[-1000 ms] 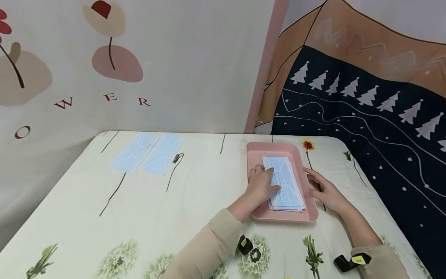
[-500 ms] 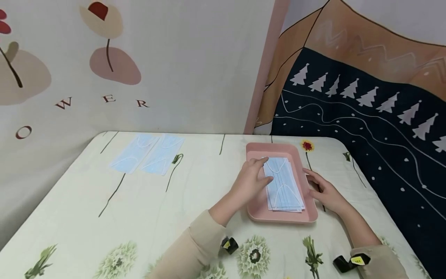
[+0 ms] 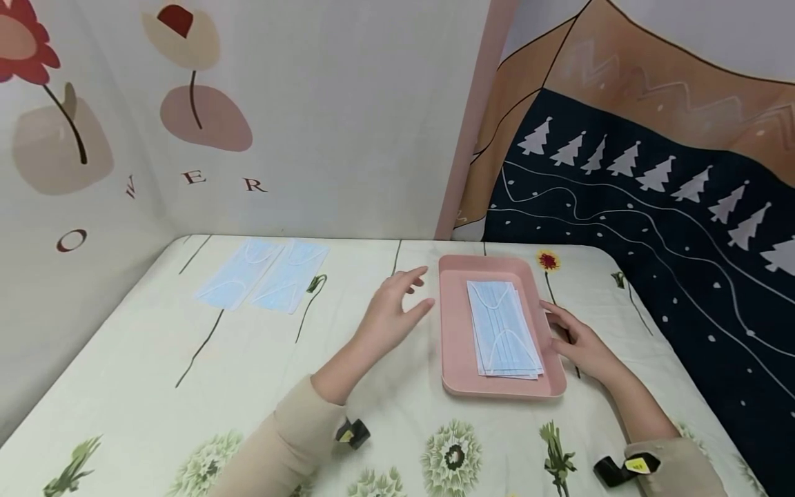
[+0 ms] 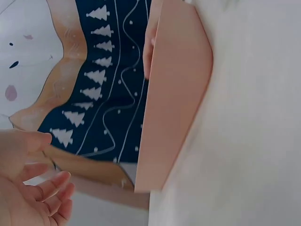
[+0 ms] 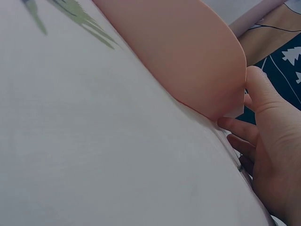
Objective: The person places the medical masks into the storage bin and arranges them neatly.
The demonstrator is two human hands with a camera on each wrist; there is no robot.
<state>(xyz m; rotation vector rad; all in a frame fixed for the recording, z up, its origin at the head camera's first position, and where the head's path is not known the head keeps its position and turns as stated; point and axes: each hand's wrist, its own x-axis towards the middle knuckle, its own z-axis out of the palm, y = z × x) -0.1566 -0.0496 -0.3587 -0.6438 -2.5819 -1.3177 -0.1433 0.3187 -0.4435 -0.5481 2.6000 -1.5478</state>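
A pink tray (image 3: pixel 456 373) stands on the table, holding a small stack of blue face masks (image 3: pixel 504 328) with white ear loops. My left hand (image 3: pixel 390 310) hovers just left of the tray, fingers relaxed and thumb apart, with nothing in it. In the left wrist view that hand (image 4: pixel 35 181) shows bare fingers beside the tray's side wall (image 4: pixel 174 103). My right hand (image 3: pixel 584 345) rests against the tray's right side with loosely bent fingers. From the right wrist, its fingertips and thumb (image 5: pixel 263 89) touch the tray's outer edge (image 5: pixel 197 61).
Two more blue masks, a left one (image 3: pixel 238 273) and a right one (image 3: pixel 290 275), lie side by side at the back left of the table. A flower-print cloth (image 3: pixel 348 373) covers the table. Printed fabric walls (image 3: pixel 348 124) rise behind it.
My left hand has lifted off the masks in the tray and moved left, out over the tray's left rim. My right hand and the tray have stayed put.
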